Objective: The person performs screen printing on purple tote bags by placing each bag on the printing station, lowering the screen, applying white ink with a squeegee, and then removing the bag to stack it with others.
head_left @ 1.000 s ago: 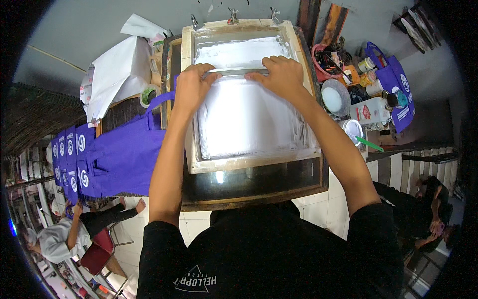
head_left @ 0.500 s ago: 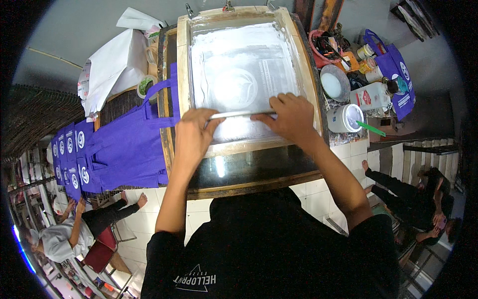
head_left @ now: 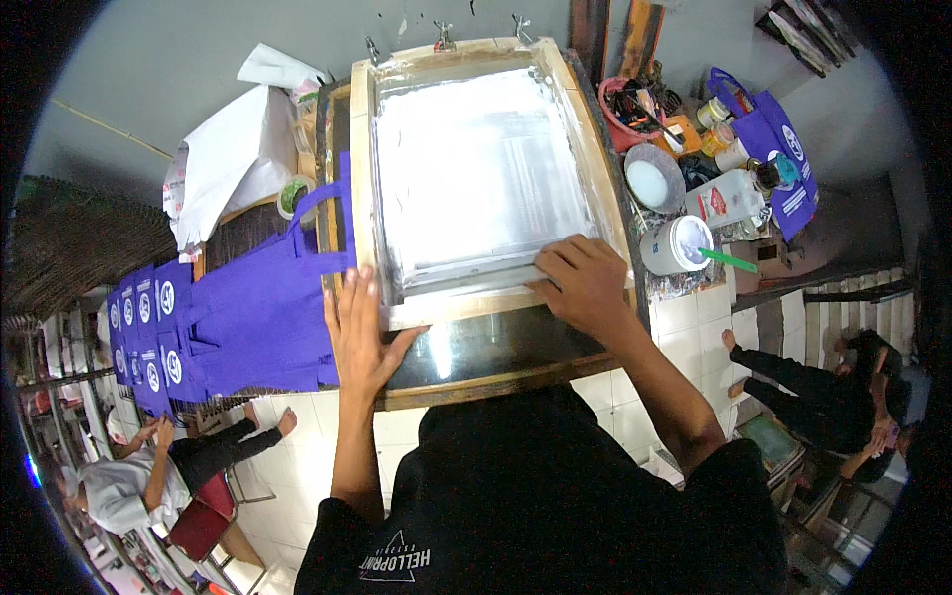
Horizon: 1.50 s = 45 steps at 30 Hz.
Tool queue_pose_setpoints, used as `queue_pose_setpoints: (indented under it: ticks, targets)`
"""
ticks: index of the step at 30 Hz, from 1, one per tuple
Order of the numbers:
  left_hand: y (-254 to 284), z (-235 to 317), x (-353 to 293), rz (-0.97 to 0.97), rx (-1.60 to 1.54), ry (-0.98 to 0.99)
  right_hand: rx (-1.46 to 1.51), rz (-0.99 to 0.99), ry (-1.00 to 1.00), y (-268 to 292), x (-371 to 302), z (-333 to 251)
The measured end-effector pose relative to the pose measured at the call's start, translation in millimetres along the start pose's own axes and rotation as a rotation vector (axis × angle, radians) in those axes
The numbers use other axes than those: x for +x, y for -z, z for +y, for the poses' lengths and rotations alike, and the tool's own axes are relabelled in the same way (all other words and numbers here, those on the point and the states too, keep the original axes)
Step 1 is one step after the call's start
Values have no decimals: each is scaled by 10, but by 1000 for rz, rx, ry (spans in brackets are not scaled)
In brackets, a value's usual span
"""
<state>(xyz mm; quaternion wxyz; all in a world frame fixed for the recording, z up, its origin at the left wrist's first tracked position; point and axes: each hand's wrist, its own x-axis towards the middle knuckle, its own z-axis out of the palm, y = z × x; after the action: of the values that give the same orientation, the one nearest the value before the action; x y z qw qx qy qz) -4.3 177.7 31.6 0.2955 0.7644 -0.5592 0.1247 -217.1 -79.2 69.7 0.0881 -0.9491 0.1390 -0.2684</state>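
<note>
A wooden-framed printing screen (head_left: 364,169), its mesh coated with white ink, lies on the dark glass-topped table in front of me. At the near end of the mesh rests a pale squeegee (head_left: 466,272), lying crosswise. My right hand (head_left: 585,283) is closed on the squeegee's right end, its fingertips partly hidden. My left hand (head_left: 359,332) is off the squeegee, with its fingers stretched out against the frame's near left corner. A purple cloth bag (head_left: 258,297) spreads out left of the frame, and one of its handles reaches the frame's edge.
Printed purple bags (head_left: 149,307) lie farther left. On the right stand an ink tub (head_left: 666,246) with a green stick, a bowl (head_left: 650,178), a plastic jug (head_left: 724,198) and a red basket (head_left: 623,114). Clamps (head_left: 443,38) hold the frame's far end. Two people sit nearby.
The squeegee has come toward me to the near end of the mesh. My left hand has let go of it and moved to the frame's corner. My right hand stays on it.
</note>
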Motion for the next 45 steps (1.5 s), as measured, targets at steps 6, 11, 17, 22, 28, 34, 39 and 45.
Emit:
queue_pose_setpoints:
  ticks: [6, 11, 17, 22, 28, 34, 39, 45]
  targets:
    - [90, 203, 439, 524, -440, 253, -116, 342, 125, 713, 573, -75]
    - [-372, 99, 565, 100, 121, 149, -251, 460, 207, 1112, 1308, -50]
    - [-464, 64, 710, 152, 66, 117, -256, 559, 257, 1370, 1754, 49]
    - [-632, 317, 1098, 250, 51, 102, -158, 520, 184, 1520, 2042, 69]
    - [-795, 163, 1187, 246, 75, 19, -167, 410, -87, 1701, 2232, -47]
    - [-480, 108, 592, 169, 140, 95, -147, 414, 0, 1753, 2524, 1]
    - [-314, -202, 549, 80, 37, 346, -152, 359, -111, 1929, 2678, 38]
    - [-626, -1118, 788, -112, 133, 878, -196, 365, -54, 1934, 2923, 135]
